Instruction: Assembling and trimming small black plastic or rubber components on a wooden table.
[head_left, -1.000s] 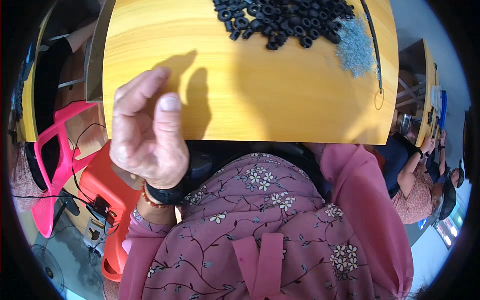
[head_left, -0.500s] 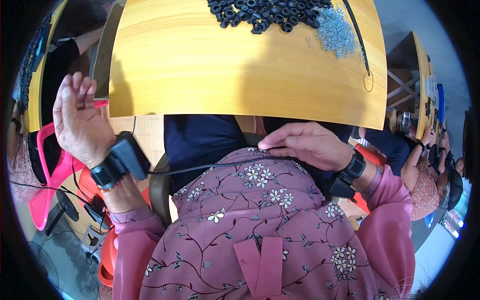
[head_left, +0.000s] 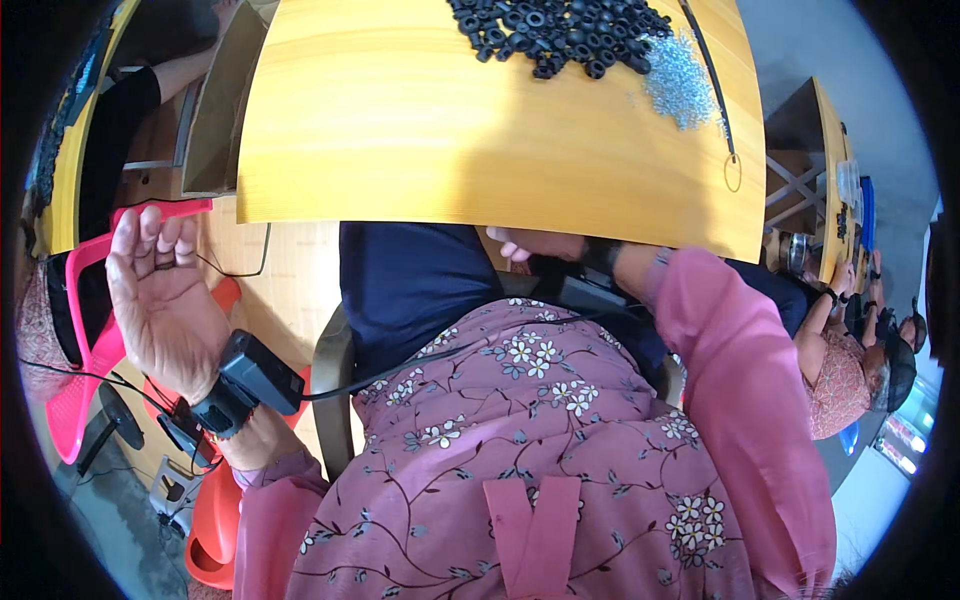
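Observation:
My left hand is raised left of the table, palm up, with its fingers loosely bent and nothing in it. A black box-shaped device is strapped at that wrist. From it a black cable runs over my lap toward the right wrist. My right hand is at the table's front edge, over my lap. Part of it is hidden by the edge; the fingers that show are bent and slightly apart, with nothing visible in them. Another dark device hangs at the right wrist.
On the yellow wooden table lie a pile of black ring-shaped parts, a heap of small clear pieces and a black cord with a thin loop. A pink chair stands left. Other people sit at the right.
My right hand has moved forward and left, from over my lap to the table's front edge. My left hand has dropped slightly. The view has shifted a little.

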